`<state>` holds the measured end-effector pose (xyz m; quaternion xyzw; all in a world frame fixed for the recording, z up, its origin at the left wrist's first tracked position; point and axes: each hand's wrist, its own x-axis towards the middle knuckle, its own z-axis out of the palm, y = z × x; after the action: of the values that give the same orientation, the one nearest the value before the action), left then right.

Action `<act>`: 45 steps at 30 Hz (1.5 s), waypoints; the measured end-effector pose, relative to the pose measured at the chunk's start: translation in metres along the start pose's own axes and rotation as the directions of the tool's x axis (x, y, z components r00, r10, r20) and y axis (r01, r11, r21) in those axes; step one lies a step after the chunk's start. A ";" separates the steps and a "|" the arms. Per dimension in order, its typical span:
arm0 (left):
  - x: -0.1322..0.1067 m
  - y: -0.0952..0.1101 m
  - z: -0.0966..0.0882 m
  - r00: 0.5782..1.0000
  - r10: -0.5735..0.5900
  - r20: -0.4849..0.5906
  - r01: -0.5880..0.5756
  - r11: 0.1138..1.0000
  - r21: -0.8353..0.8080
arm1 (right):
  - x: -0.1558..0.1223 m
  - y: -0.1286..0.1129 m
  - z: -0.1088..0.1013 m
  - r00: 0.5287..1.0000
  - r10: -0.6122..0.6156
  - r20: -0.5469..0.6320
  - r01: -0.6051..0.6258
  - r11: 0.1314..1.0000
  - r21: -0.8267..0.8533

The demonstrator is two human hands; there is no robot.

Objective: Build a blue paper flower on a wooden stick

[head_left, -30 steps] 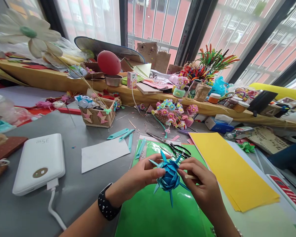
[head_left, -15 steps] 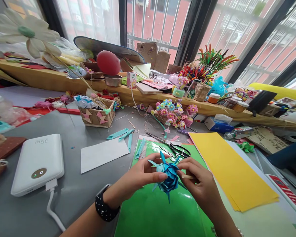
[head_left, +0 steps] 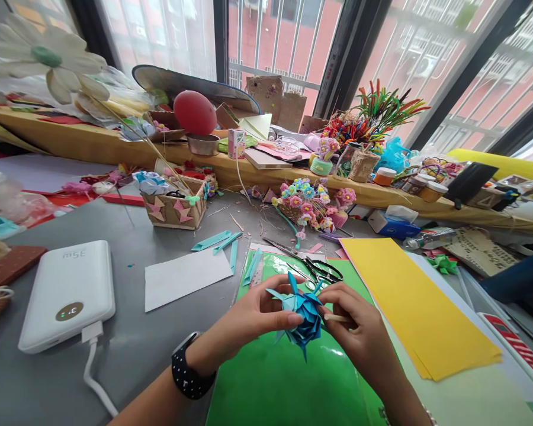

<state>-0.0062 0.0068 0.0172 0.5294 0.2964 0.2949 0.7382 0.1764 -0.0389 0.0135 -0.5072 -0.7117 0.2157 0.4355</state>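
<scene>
A blue folded-paper flower (head_left: 305, 319) with pointed petals is held above the green sheet (head_left: 288, 384). My left hand (head_left: 262, 310) grips it from the left, thumb across its front and fingers behind. On the other side, my right hand (head_left: 355, 322) is closed, with a short pale stick (head_left: 336, 318) between thumb and fingers. Its fingertips touch the right petals; the stick's far end is partly hidden by the fingers. Just behind the flower lie black-handled scissors (head_left: 324, 271). Folded light-blue paper strips (head_left: 220, 239) rest beyond my left hand.
White paper (head_left: 189, 278) and a power bank (head_left: 68, 296) with a cable lie to the left. Yellow paper (head_left: 417, 302) covers the right side. A cardboard basket (head_left: 177, 207) and crocheted flowers (head_left: 306, 201) stand behind, before a cluttered ledge (head_left: 231, 171).
The flower has tilted very slightly between my hands. Both hands keep almost the same place and hold.
</scene>
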 end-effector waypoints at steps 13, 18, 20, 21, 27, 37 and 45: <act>0.000 -0.001 0.000 1.000 -0.001 0.000 0.001 1.000 0.018 | -0.003 0.001 0.001 0.999 0.045 -0.022 -0.044 0.999 0.015; -0.001 0.000 -0.004 0.999 -0.005 0.040 0.005 1.000 0.008 | -0.002 -0.001 -0.007 0.998 0.047 0.042 -0.050 0.994 0.093; -0.001 0.001 -0.005 0.998 0.009 0.060 -0.007 1.000 -0.027 | -0.001 -0.003 -0.009 0.998 0.042 0.049 -0.047 0.993 0.108; -0.002 0.002 -0.005 0.997 0.015 0.072 -0.012 0.999 -0.049 | -0.001 -0.004 -0.010 0.999 0.041 0.035 -0.045 0.993 0.111; -0.004 0.005 -0.005 0.995 0.017 0.095 -0.004 0.991 -0.133 | -0.003 -0.004 -0.009 0.982 0.037 -0.183 -0.023 0.996 0.083; 0.001 -0.003 -0.013 0.963 0.014 0.268 0.025 0.990 -0.142 | -0.003 -0.006 -0.006 0.991 -0.073 -0.111 0.076 0.997 0.022; -0.008 0.012 -0.017 0.850 0.516 0.103 -0.496 0.719 0.486 | 0.001 -0.007 -0.002 0.987 -0.157 -0.019 0.156 0.987 -0.045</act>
<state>-0.0255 0.0139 0.0248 0.7552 0.2205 0.4094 0.4621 0.1746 -0.0412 0.0204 -0.4614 -0.7491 0.1596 0.4478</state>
